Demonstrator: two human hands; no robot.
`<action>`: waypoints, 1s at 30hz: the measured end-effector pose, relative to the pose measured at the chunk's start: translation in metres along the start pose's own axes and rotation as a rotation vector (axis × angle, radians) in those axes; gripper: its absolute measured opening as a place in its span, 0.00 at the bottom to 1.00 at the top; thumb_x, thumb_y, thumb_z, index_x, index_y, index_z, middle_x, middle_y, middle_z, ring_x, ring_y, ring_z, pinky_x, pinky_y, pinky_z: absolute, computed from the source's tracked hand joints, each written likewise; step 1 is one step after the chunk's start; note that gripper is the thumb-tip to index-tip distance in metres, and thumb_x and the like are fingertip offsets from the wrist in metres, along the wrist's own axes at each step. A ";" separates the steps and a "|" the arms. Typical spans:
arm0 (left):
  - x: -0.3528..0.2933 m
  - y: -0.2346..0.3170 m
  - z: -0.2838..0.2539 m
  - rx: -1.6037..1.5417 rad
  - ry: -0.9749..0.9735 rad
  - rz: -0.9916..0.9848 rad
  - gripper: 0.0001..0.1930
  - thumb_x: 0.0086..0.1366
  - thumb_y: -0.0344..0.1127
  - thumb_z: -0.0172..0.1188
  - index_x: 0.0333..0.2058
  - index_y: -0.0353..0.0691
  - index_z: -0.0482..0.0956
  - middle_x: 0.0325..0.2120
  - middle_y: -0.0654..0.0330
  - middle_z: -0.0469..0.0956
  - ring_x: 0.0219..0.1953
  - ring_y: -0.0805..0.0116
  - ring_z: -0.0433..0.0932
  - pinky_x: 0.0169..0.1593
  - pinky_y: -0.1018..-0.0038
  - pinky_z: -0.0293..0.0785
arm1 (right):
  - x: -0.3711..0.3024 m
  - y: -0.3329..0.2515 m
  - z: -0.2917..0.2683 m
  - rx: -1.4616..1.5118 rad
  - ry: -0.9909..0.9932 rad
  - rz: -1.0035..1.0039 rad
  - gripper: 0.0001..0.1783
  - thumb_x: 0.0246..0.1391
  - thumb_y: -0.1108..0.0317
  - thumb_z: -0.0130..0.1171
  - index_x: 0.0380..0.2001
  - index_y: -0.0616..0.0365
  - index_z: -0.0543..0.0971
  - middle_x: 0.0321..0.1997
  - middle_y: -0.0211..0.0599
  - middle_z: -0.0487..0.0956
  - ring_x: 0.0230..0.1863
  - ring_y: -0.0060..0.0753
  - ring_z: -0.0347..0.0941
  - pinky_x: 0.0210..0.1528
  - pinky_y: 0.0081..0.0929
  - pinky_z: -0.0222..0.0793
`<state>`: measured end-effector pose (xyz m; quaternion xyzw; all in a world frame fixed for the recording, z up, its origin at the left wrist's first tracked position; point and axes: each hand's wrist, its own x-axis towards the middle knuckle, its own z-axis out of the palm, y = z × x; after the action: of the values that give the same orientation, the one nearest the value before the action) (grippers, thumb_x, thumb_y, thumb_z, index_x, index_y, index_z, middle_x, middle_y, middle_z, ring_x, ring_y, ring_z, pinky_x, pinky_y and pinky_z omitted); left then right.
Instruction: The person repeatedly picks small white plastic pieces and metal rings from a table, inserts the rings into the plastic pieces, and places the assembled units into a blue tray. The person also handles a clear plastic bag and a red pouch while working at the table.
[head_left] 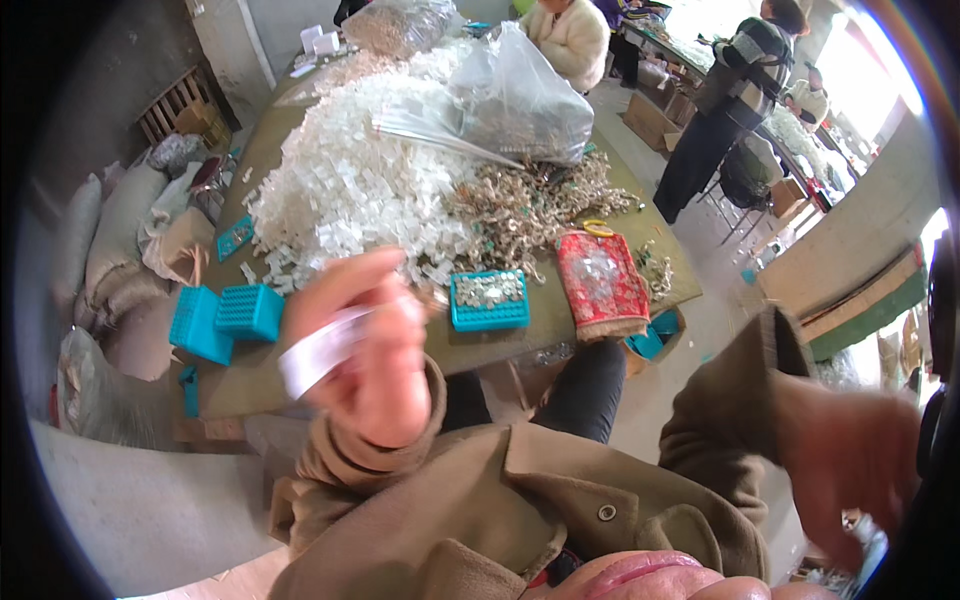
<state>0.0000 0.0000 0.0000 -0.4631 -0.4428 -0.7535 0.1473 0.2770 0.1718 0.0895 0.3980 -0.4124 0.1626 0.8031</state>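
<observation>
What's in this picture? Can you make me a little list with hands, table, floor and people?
Left hand: blurred, seen against the table's near edge, with a white strip in or around its fingers
Right hand: out to the right, away from the table; blurred, grip unclear
Table: white pile, brown pile, clear bag, teal tray of silvery bits, red cloth
Floor: sacks, left
People: others beyond, one in a fluffy coat
</observation>
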 end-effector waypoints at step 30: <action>-0.110 -0.145 -0.063 -0.776 -0.233 -1.620 0.15 0.70 0.45 0.57 0.48 0.42 0.75 0.34 0.64 0.79 0.21 0.89 0.60 0.22 0.89 0.58 | -0.343 0.008 0.045 0.200 -0.417 2.280 0.10 0.65 0.67 0.54 0.39 0.62 0.80 0.27 0.22 0.75 0.26 0.12 0.66 0.30 0.16 0.65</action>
<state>-0.0695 0.0107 -0.1800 -0.1003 -0.3602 -0.6711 -0.6402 0.0398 0.1650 -0.1625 -0.1233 -0.6410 0.7541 0.0726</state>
